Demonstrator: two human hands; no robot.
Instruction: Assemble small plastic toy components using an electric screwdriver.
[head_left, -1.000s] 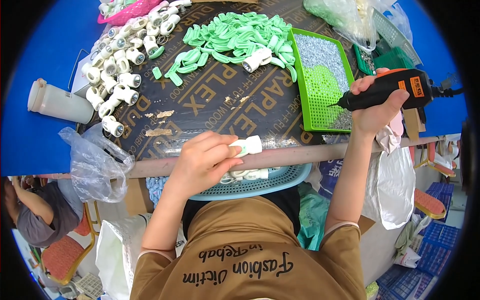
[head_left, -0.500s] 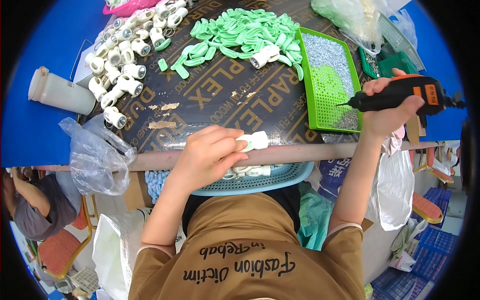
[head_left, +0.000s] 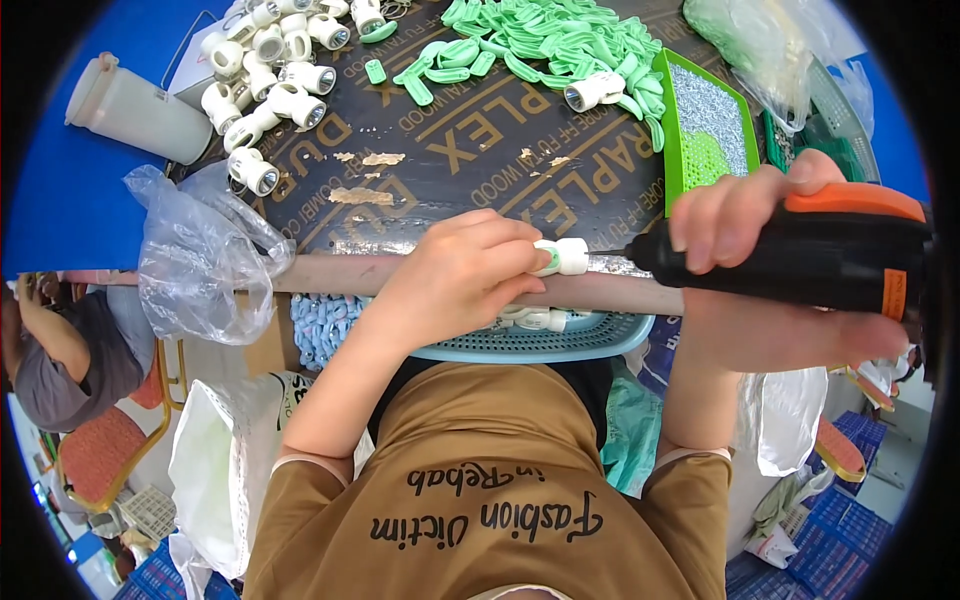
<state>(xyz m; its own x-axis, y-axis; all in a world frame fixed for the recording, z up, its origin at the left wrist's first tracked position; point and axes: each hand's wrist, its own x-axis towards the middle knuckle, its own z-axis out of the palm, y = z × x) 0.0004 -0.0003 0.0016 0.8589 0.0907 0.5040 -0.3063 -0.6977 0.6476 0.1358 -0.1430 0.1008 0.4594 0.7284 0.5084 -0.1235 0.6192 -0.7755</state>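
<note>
My left hand (head_left: 455, 275) grips a small white plastic fitting (head_left: 565, 256) with a green piece on it, held at the near edge of the dark board table (head_left: 470, 160). My right hand (head_left: 760, 215) holds a black and orange electric screwdriver (head_left: 810, 255) level, its tip pointing left and almost touching the white fitting. A light blue basket (head_left: 560, 340) with white fittings in it sits under my hands, on my lap.
Several white fittings (head_left: 270, 70) lie at the far left, a heap of green clips (head_left: 540, 45) at the far middle. A green tray (head_left: 705, 130) of small screws stands at the right. A clear plastic bag (head_left: 195, 255) and a white bottle (head_left: 135, 105) lie left. Another person (head_left: 60, 350) sits at lower left.
My right hand has brought the screwdriver down and left from beside the green tray to the fitting. My left hand stays at the table edge with the fitting.
</note>
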